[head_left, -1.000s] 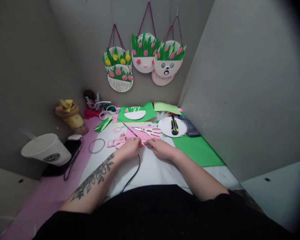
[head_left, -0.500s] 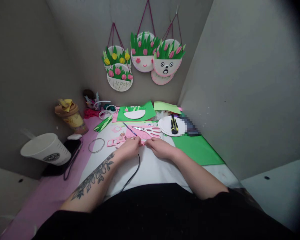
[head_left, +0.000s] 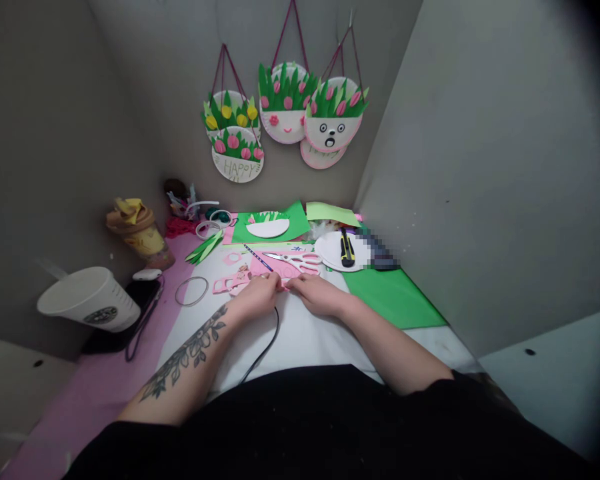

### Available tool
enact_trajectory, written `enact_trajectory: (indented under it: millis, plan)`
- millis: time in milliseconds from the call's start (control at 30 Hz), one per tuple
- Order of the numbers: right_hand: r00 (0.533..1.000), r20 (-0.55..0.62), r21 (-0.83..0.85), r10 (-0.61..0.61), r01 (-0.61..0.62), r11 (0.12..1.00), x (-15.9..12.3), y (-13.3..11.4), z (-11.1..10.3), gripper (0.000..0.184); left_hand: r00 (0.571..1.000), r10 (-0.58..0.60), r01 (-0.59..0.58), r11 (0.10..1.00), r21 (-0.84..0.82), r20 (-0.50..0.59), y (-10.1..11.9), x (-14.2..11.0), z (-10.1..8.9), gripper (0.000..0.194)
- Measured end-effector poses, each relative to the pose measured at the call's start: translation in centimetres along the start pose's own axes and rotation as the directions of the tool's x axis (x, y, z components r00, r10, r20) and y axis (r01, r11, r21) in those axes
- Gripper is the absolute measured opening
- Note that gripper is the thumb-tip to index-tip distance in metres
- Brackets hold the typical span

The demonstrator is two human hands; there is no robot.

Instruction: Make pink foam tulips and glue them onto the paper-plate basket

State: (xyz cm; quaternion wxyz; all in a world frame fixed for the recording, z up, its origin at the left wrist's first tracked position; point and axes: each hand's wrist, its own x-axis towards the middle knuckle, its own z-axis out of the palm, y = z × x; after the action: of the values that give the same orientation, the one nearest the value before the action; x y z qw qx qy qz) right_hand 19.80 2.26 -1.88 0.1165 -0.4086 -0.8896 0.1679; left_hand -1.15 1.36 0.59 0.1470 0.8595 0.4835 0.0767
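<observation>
My left hand (head_left: 261,293) is closed on a small piece of pink paper (head_left: 283,285), which shows at its fingertips. Close beside it, my right hand (head_left: 314,292) has its fingers pressed together on the other side of the same piece. Just beyond the hands lie white-handled scissors (head_left: 304,262), blades pointing left, on a pink sheet. A dark patterned pencil (head_left: 258,258) rests slantwise there. Left of my left hand are pink paper offcuts (head_left: 223,285) with holes cut in them. The exact shape of the held piece is mostly hidden by fingers.
A yellow-black utility knife (head_left: 347,249) lies on a white paper plate (head_left: 325,248). Green paper (head_left: 395,300) spreads at right. A half plate with paper grass (head_left: 269,228) sits behind. At left stand a white cup (head_left: 87,300) and a yellow-brown cup (head_left: 143,233). Decorated plates (head_left: 237,167) hang on the wall.
The right fingers have shifted slightly left, closer to the left hand at the pink paper. Otherwise the view has only moved a little.
</observation>
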Motion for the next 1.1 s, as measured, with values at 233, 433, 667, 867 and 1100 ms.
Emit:
enact_trajectory:
  millis: [233,433,667,867,1100]
  plan:
    - [0.991,-0.049,-0.019,-0.122,0.121,0.992,0.8,-0.1,0.3,0.046,0.999,0.034,-0.034,0.998,0.048,-0.012,0.1,0.1,-0.1,0.020]
    - [0.996,-0.022,0.007,-0.089,0.089,0.996,1.0,0.6,0.6,0.041,1.000,0.017,-0.016,0.999,0.042,-0.005,0.3,0.0,-0.2,0.019]
    - [0.994,-0.031,0.109,-0.101,0.104,0.989,0.7,0.8,0.5,0.040,1.000,0.011,-0.011,1.000,0.022,-0.012,0.2,0.0,-0.1,0.018]
    - [0.994,-0.026,0.139,-0.103,0.105,0.985,0.5,0.6,0.2,0.044,1.000,0.006,-0.005,1.000,0.014,-0.012,0.1,0.0,0.0,0.018]
    - [0.993,-0.022,0.143,-0.115,0.117,0.983,0.6,0.7,0.2,0.044,1.000,0.003,-0.003,1.000,0.022,-0.010,0.3,-0.1,-0.1,0.018]
